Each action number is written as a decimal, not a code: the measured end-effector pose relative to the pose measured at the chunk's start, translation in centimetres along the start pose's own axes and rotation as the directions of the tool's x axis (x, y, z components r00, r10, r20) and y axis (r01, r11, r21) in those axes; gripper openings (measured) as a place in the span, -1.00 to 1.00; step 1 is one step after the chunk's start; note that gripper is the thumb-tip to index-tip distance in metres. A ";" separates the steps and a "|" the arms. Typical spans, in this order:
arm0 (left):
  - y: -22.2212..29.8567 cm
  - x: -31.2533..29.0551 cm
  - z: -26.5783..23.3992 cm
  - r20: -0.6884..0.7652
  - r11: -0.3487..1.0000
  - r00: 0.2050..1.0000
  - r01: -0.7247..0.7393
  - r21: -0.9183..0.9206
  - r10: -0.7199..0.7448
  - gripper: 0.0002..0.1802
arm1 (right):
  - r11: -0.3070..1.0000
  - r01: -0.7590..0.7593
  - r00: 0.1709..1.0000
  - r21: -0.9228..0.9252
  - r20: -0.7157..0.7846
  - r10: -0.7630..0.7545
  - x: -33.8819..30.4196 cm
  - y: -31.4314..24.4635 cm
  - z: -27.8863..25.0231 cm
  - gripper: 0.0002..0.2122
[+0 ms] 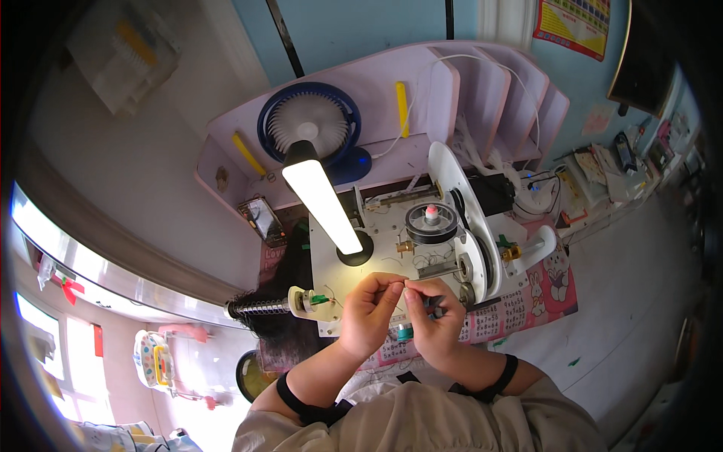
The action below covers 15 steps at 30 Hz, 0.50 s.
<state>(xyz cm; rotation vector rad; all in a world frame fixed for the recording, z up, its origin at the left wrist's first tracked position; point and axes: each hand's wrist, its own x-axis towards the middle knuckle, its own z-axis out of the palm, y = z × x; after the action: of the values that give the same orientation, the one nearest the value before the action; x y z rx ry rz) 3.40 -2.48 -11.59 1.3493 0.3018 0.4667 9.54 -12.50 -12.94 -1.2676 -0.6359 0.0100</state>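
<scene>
My left hand (367, 315) and my right hand (437, 320) meet over the front of a white-topped machine (376, 282). Both are closed in a pinch, thumb tips almost touching. What lies between the fingertips is too fine to make out. A small dark object (434, 305) shows among my right hand's fingers; its kind is unclear. Just below the hands is a teal and white cylindrical piece (405, 332). The machine carries a dark-rimmed wheel (431, 223) and a black belt (482, 260). A spring-wound rod (260, 307) extends from its left side, beside long dark hair-like strands (290, 282).
A lit bar lamp (324, 207) leans over the machine. Behind it, a blue fan (310, 124) stands in a pale lilac shelf unit (376, 68). A phone (261, 218) rests at the left. Under the machine lies a pink printed mat (557, 290). Cables and small items crowd the right.
</scene>
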 end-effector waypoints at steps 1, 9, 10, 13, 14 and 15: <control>0.0 0.0 0.1 -0.003 1.000 1.000 -0.005 -0.009 0.005 -0.86 | 0.998 0.022 1.000 -0.050 -0.007 -0.022 0.1 0.0 0.1 -0.90; -0.9 -0.3 -0.1 -0.025 0.999 0.999 -0.027 -0.042 0.026 -0.88 | 0.998 -0.016 0.997 -0.065 -0.071 0.012 0.4 0.7 1.2 -0.88; -0.9 -0.3 -0.1 -0.026 0.999 0.999 -0.035 -0.032 0.034 -0.88 | 0.998 0.000 0.997 -0.057 -0.079 -0.005 0.4 0.7 1.3 -0.88; -0.7 -0.4 -0.1 -0.036 0.999 0.998 -0.044 -0.002 0.044 -0.88 | 0.998 -0.023 0.999 -0.050 -0.050 0.021 0.3 0.4 1.2 -0.92; -0.6 -0.5 -0.2 -0.045 0.999 0.998 -0.045 0.021 0.045 -0.87 | 0.998 -0.024 0.999 -0.051 -0.047 0.021 0.3 0.4 1.2 -0.92; -0.6 -0.6 -0.3 -0.046 0.999 0.998 -0.044 0.019 0.045 -0.87 | 0.998 -0.064 0.997 -0.019 -0.049 0.063 0.3 0.4 1.2 -0.89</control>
<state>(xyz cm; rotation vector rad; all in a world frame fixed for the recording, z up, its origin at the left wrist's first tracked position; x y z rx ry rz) 2.86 -2.64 -12.28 1.3663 0.3150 0.5343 9.39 -11.23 -13.03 -1.3039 -0.5549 0.0253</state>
